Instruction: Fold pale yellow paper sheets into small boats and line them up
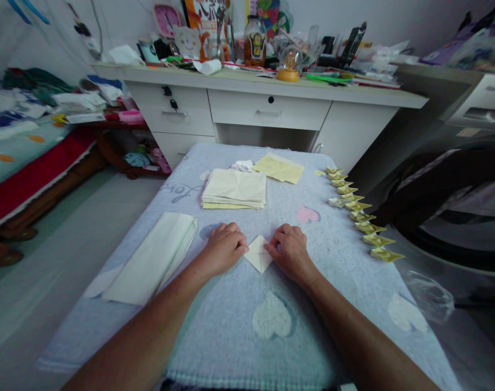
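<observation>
We record both hands on one small cream paper point(259, 259), lying flat like a diamond midway between the left and right edges of the cloth-covered table point(218, 336). The left hand point(226, 247) has its grip clamped on the paper's left corner; the right hand point(291, 251) has its grip clamped on the right corner. Toward the far edge we log a stack of creased sheets point(237, 184) and, just beside it, a yellow sheet point(280, 167). A folded white bundle point(151, 260) lies by the left edge; small folded paper shapes point(356, 206) — mostly yellow — line the right edge.
</observation>
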The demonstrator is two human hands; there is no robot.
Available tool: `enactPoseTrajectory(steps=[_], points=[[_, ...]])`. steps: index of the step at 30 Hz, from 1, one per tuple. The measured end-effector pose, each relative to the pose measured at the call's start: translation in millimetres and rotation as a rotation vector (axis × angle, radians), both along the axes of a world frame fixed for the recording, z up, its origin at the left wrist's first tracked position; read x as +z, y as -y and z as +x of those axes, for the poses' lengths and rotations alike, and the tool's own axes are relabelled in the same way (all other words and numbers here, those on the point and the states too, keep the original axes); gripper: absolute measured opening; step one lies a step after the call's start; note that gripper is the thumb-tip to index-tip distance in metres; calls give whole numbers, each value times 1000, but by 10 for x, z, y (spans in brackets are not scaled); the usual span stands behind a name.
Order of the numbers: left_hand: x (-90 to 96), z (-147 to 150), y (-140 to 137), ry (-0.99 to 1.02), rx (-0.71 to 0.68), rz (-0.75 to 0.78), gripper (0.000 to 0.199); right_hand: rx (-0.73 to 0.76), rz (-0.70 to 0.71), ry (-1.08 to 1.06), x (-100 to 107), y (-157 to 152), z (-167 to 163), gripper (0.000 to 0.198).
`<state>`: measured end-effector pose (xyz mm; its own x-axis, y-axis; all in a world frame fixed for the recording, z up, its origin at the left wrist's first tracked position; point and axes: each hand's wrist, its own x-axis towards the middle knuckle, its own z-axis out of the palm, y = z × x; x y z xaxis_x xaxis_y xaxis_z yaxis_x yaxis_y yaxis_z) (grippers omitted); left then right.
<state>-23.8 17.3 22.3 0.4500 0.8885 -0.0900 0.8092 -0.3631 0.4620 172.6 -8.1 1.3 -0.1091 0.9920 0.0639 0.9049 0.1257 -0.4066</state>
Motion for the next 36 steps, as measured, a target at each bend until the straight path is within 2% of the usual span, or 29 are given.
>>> enactPoseTrajectory(steps=[7,10,15,18,21,26,30,36], points=[[-51,-6,24,-86,-69,89,19,-1,-7,10,0,-4,-3,19],[-55,-40,6,-72,-118,82,18,1,-2,7,3,-3,-3,19],[-29,-83,-71,129,-111,44,4,5,11,8,-12,-4,-2,19],[-15,-55,-93,294,-74,49,9,4,10,12,-14,-8,-2,20],[-35,14,-72,375,-119,70,15,8,11,17,-6,-10,-3,20],[-173,132,-24,262,-243,136,21,5,19,28,0,0,-14,21],[-252,170,-17,207,-219,170,22,9,27,41,12,10,-10,22],[-230,180,-17,195,-195,148,19,36,-30,27,51,12,87,15]])
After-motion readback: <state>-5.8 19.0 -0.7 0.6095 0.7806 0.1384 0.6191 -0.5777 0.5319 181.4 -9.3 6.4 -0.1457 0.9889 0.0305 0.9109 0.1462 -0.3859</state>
